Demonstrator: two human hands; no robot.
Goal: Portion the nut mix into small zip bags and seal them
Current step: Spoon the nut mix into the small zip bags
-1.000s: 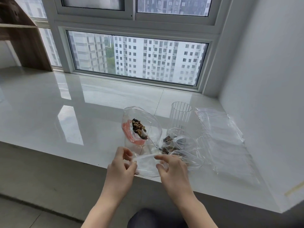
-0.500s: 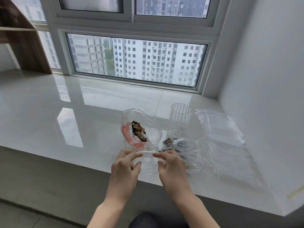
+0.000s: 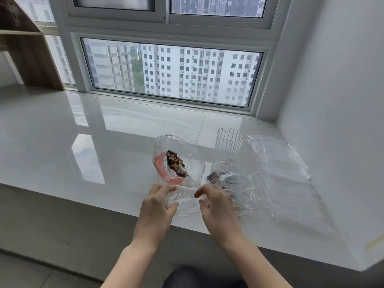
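Observation:
A small clear zip bag is held over the front edge of the white sill. My left hand pinches its left top corner and my right hand pinches its right top corner. No nuts show inside it. Just behind stands a large clear bag with a red zip strip, open at the top, holding the nut mix. To its right lies another small bag with dark nuts inside.
A ribbed clear glass stands behind the filled bag. A stack of empty clear zip bags lies flat at the right, close to the white wall. The glossy sill stretches left to a wooden shelf.
Both hands lifted the small bag slightly and spread a little wider along its top edge. The other bags and the glass have not moved.

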